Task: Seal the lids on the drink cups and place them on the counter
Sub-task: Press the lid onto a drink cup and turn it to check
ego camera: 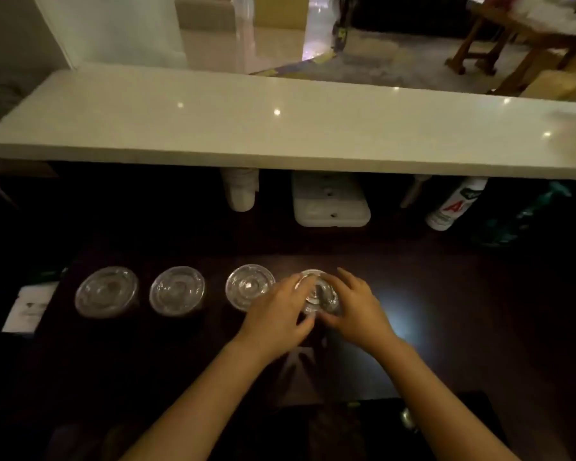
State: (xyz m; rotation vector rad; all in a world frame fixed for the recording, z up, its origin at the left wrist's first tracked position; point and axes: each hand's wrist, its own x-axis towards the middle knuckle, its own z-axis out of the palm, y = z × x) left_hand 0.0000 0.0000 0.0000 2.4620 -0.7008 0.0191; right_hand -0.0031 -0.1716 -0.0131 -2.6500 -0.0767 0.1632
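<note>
Several drink cups with clear plastic lids stand in a row on a dark lower worktop. The rightmost cup [317,292] sits between my hands. My left hand [277,314] grips its left side and my right hand [353,306] grips its right side, fingers on the lid's rim. To its left stand three more lidded cups: one [248,287] close to my left hand, one [177,291] in the middle, one [106,291] at the far left. The white counter [280,128] runs across the view above and behind the row.
Under the counter's overhang stand a stack of white cups [240,191], a white box [330,202], a white spray can [454,204] and a dark green bottle [526,214]. A white card [29,307] lies at the left edge. Wooden furniture [499,44] stands beyond the counter.
</note>
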